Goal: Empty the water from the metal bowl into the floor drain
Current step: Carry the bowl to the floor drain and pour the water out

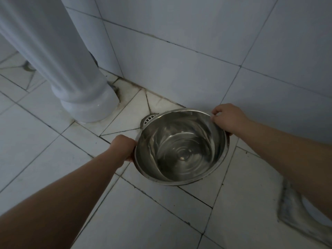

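Note:
A round metal bowl (181, 147) hangs over the tiled floor, held by its rim on both sides. Rippled water lies in its bottom. My left hand (124, 147) grips the near-left rim. My right hand (229, 118) grips the far-right rim, fingers curled over the edge. The bowl sits roughly level, slightly tipped. Just beyond its far-left edge a white slotted floor drain (149, 119) peeks out; most of the drain is hidden behind the bowl.
A white ceramic pedestal (75, 76) stands on the floor to the left of the drain. A tiled wall (197, 51) rises right behind the drain. White floor tiles (45, 141) with dark grout spread around; something curved and white (312, 212) shows at the lower right.

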Tool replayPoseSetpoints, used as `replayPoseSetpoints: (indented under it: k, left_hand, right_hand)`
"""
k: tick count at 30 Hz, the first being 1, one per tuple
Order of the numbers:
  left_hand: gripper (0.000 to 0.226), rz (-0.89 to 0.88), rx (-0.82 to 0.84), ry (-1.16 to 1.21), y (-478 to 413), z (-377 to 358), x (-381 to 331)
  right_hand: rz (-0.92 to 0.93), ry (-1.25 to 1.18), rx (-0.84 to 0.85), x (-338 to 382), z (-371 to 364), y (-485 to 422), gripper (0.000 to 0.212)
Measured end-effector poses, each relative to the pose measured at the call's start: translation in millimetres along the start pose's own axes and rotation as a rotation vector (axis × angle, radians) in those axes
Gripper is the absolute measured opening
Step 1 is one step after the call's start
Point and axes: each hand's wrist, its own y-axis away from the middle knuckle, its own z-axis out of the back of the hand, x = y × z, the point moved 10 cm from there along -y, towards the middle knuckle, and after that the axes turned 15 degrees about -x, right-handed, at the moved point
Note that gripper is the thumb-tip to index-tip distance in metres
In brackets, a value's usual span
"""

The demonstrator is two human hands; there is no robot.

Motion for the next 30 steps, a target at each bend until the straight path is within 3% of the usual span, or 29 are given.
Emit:
replayPoseSetpoints:
  k: [30]
  left_hand:
    - [0.025, -0.004, 0.035, 0.087, -11, -4, 1]
  right_hand:
    - [0.004, 0.007, -0.023, 1, 0, -5, 0.021]
